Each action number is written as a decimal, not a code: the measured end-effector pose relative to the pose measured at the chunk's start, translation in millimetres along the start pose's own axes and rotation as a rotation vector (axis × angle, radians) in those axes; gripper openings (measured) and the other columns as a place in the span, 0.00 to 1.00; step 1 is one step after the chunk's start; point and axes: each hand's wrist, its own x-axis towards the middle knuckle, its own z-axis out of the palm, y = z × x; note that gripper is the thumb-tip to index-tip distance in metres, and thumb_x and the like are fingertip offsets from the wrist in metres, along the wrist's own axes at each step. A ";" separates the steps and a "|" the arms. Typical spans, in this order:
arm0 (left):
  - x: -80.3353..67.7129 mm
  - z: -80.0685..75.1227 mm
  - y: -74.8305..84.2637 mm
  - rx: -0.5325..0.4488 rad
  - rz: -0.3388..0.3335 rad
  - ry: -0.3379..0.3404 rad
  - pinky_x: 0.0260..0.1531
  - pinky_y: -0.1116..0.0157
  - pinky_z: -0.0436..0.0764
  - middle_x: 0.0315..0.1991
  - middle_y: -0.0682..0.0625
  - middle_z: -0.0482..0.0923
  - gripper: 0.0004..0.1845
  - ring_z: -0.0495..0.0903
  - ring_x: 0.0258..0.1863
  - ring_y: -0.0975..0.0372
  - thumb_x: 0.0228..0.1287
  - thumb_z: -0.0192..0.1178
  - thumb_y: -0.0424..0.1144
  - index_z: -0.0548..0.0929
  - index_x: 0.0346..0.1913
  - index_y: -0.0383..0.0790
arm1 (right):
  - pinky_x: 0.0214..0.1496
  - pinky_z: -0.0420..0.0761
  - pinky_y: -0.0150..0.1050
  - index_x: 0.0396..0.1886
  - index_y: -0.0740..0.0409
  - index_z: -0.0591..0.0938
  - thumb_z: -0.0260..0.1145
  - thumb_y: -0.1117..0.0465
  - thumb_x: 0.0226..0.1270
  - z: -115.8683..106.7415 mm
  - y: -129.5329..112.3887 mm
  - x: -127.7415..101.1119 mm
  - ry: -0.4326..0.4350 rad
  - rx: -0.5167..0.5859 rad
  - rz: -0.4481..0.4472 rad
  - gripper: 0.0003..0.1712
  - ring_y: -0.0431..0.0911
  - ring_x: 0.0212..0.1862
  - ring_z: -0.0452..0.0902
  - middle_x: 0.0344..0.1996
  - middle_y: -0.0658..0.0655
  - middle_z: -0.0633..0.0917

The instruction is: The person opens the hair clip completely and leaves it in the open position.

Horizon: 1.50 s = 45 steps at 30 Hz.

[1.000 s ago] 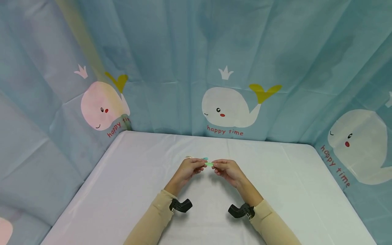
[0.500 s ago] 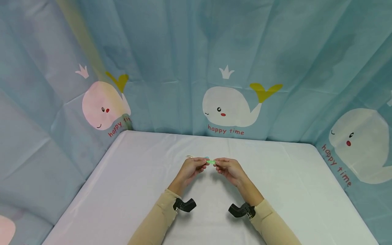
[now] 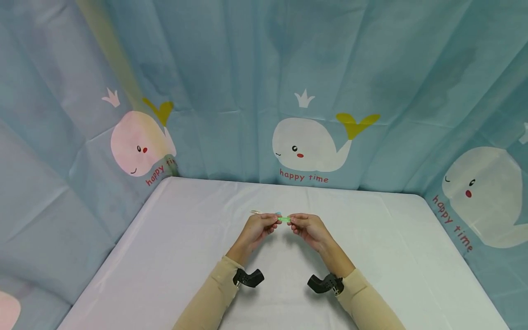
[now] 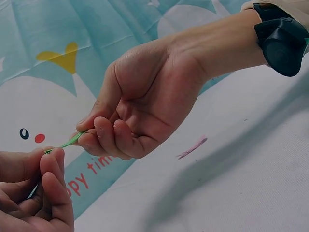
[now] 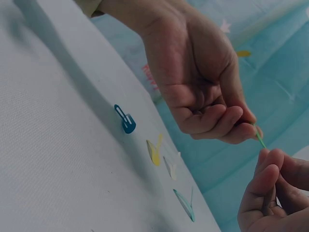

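A thin green hair clip [image 3: 283, 219] is stretched between my two hands above the white table. My left hand [image 3: 253, 230] pinches its left end between thumb and fingers; my right hand [image 3: 311, 231] pinches the right end. Close up, the left wrist view shows the clip [image 4: 71, 141] slightly bent, running between the left fingertips [image 4: 57, 157] and the right hand [image 4: 145, 96]. Seen from the other side, the clip [image 5: 259, 137] is edge-on and the left hand [image 5: 198, 77] hangs above the right hand [image 5: 270, 193]. Fingertips hide both ends.
Beyond the left hand lie a dark blue clip [image 5: 126, 123], a yellow clip [image 5: 153, 154], a white clip [image 5: 171, 169] and a teal clip [image 5: 185, 205]. A pink clip [image 4: 192, 147] lies behind the right hand. A blue whale-print curtain [image 3: 231, 146] borders the table [image 3: 371, 238].
My left hand has moved slightly right, bringing it closer to the right hand. The green clip has shifted a little right with it. The teal clip behind is now mostly covered.
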 end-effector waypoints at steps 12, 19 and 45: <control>-0.1 0.1 -2.1 -0.001 0.005 0.006 0.30 0.76 0.75 0.27 0.56 0.82 0.18 0.75 0.26 0.71 0.69 0.55 0.28 0.76 0.57 0.20 | 0.30 0.78 0.28 0.39 0.65 0.83 0.60 0.70 0.68 -0.2 3.3 2.7 0.024 -0.007 0.004 0.06 0.36 0.26 0.77 0.25 0.49 0.85; 0.0 0.4 -3.4 -0.016 0.010 0.013 0.29 0.76 0.75 0.28 0.56 0.82 0.18 0.74 0.26 0.71 0.69 0.55 0.29 0.76 0.57 0.20 | 0.30 0.78 0.27 0.38 0.64 0.84 0.60 0.70 0.67 0.3 4.5 3.2 0.032 -0.005 0.003 0.06 0.36 0.26 0.77 0.24 0.49 0.85; 0.8 2.1 6.0 0.042 0.039 0.026 0.31 0.75 0.76 0.27 0.56 0.83 0.15 0.76 0.26 0.70 0.67 0.58 0.29 0.80 0.53 0.23 | 0.31 0.78 0.28 0.34 0.58 0.85 0.61 0.69 0.68 -3.4 -6.6 4.3 -0.035 -0.015 -0.030 0.07 0.38 0.26 0.77 0.26 0.49 0.85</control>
